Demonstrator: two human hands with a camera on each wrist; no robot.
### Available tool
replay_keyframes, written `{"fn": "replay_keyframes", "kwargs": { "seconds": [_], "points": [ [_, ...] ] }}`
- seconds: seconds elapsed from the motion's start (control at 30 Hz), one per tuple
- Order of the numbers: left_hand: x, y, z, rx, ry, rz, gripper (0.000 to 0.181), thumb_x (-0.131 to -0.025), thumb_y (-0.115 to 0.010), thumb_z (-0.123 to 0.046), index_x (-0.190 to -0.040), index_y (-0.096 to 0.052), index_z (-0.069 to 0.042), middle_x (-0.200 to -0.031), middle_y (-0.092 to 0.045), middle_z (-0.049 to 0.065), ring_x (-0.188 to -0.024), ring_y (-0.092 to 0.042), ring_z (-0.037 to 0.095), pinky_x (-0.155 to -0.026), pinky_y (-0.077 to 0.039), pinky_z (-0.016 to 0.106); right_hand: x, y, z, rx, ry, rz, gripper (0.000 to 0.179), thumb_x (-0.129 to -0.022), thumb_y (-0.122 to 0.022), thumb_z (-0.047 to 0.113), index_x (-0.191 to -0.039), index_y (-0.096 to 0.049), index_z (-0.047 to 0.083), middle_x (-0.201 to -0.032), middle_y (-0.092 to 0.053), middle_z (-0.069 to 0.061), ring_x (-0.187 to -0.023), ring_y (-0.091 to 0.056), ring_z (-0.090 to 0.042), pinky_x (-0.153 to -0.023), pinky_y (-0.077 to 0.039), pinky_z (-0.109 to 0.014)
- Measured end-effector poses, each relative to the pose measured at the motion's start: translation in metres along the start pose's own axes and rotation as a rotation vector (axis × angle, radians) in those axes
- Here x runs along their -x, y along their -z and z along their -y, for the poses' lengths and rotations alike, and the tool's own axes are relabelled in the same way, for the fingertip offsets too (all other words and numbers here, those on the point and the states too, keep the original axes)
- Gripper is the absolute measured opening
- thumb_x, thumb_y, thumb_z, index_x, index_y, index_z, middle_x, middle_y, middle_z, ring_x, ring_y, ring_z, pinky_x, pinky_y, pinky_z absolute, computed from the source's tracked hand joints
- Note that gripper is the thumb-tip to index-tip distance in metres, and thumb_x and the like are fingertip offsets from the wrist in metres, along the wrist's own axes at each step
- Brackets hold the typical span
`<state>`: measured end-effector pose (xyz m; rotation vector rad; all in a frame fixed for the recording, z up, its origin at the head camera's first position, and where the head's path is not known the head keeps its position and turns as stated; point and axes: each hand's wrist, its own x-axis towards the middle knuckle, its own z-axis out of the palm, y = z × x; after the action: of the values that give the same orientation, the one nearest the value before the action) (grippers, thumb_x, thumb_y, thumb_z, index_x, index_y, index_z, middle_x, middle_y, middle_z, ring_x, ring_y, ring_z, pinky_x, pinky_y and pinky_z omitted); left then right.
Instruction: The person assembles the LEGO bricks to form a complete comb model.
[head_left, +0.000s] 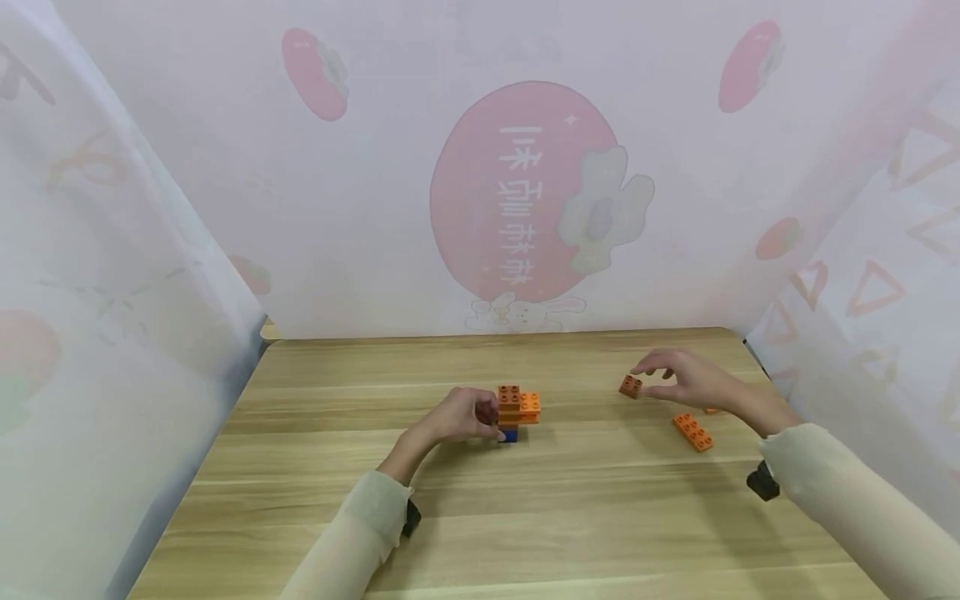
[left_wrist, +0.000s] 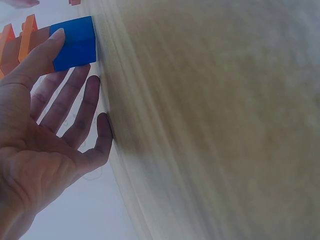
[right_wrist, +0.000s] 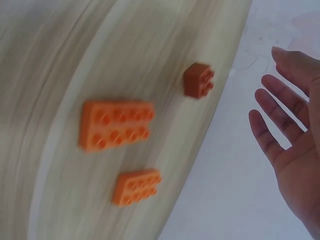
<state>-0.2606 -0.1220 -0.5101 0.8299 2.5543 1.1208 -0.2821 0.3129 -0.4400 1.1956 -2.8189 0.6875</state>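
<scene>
My left hand pinches a small brick tower near the middle of the table. Its base is blue, with brown and orange bricks above, and a brown brick tops it. In the left wrist view the thumb lies on the blue part. To the right, my right hand hovers over the table with fingers spread around a loose brown brick. The right wrist view shows this hand holding nothing, apart from the brown brick.
Two long orange bricks, a nearer one and a farther one, lie on the wooden table beneath and beside the right hand. Pale printed curtains stand behind the table and at both sides.
</scene>
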Motion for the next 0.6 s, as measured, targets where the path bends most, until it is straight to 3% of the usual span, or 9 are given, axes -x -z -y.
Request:
{"fn": "replay_keyframes", "kwargs": {
  "seconds": [0.3,0.6],
  "points": [
    [0.001,0.0,-0.002,0.019,0.016,0.004,0.024,-0.083,-0.092,-0.013,-0.096,-0.073,-0.011,-0.093,-0.077,-0.002,-0.084,-0.071,0.01,-0.077,-0.059,0.025,0.022,0.005,-0.022,0.024,0.007,0.011,0.033,-0.086,-0.084,-0.004,-0.118,-0.077,0.003,-0.115,-0.075,-0.012,-0.098,-0.071,-0.033,-0.074,-0.062,-0.047],
    [0.001,0.001,-0.002,0.028,0.013,0.007,0.025,-0.083,-0.093,-0.014,-0.096,-0.072,-0.011,-0.093,-0.077,-0.002,-0.084,-0.071,0.01,-0.077,-0.059,0.025,0.042,0.01,-0.031,0.036,-0.034,0.09,0.032,-0.088,-0.082,-0.003,-0.119,-0.077,0.003,-0.12,-0.075,-0.012,-0.106,-0.071,-0.037,-0.083,-0.06,-0.055]
  ]
}}
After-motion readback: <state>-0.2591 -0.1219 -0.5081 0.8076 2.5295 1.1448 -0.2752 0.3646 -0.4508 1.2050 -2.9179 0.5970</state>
